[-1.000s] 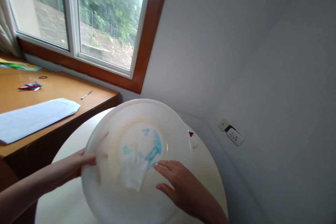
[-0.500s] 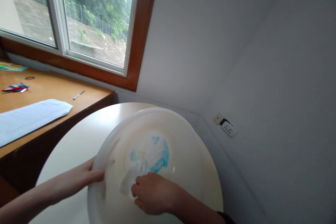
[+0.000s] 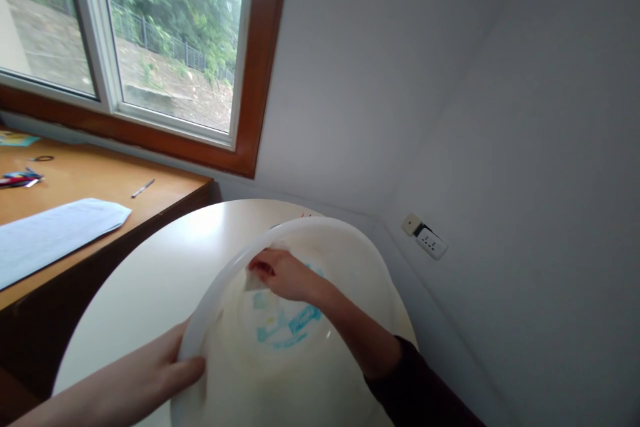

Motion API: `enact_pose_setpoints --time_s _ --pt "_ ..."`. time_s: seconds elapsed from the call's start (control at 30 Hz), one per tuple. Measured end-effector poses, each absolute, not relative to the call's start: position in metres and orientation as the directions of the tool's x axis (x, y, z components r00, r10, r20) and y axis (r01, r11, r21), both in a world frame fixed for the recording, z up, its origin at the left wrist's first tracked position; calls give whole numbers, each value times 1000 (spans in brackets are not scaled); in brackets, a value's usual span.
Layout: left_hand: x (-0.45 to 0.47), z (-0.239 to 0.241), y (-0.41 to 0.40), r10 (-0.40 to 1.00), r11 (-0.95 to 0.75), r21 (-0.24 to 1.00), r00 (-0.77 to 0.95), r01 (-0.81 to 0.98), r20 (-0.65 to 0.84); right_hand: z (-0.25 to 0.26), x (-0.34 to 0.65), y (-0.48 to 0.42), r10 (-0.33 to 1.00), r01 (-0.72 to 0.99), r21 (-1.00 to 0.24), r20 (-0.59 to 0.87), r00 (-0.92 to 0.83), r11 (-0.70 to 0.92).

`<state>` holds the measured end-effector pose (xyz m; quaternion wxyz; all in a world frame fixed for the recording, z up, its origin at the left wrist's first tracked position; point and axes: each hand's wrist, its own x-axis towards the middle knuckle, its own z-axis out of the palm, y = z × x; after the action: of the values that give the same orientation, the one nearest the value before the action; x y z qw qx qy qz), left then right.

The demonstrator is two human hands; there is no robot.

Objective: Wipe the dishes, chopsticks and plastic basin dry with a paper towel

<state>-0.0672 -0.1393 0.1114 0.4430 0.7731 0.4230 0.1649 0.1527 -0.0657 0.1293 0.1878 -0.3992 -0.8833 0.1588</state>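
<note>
The right hand [image 3: 283, 275] is pressing a small white tissue [image 3: 254, 281] inside the white basin [image 3: 350, 260] on the round table [image 3: 150, 280]; the left hand [image 3: 165, 367] is gripping its rim. Firm rim support seems wise.

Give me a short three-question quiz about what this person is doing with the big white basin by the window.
1. True or false: the left hand grips the rim of the white basin.
2. What does the right hand press against the basin's inner wall?
A. a sponge
B. a white tissue
C. a brush
3. What colour is the smear on the basin's bottom?

Key:
1. True.
2. B.
3. Blue.
</note>
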Motion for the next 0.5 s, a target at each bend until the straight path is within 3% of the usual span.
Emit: enact_pose_setpoints --time_s 0.17,0.33,0.43,0.5 --pt "-88 70 -135 877 -196 867 477 459 -55 136 196 -55 907 840 -381 324 -270 386" --pt "-97 48 -136 951 -8 943 295 333 -96 124 221 -74 991 987 -157 136 7 14" --pt "-92 52 -138 972 43 966 211 256 -99 103 222 -94 997 993 -97 -20 -71 68" --pt "-84 59 -138 977 15 971 202 239 -65 89 215 -103 964 965 -161 -132 -230 208"
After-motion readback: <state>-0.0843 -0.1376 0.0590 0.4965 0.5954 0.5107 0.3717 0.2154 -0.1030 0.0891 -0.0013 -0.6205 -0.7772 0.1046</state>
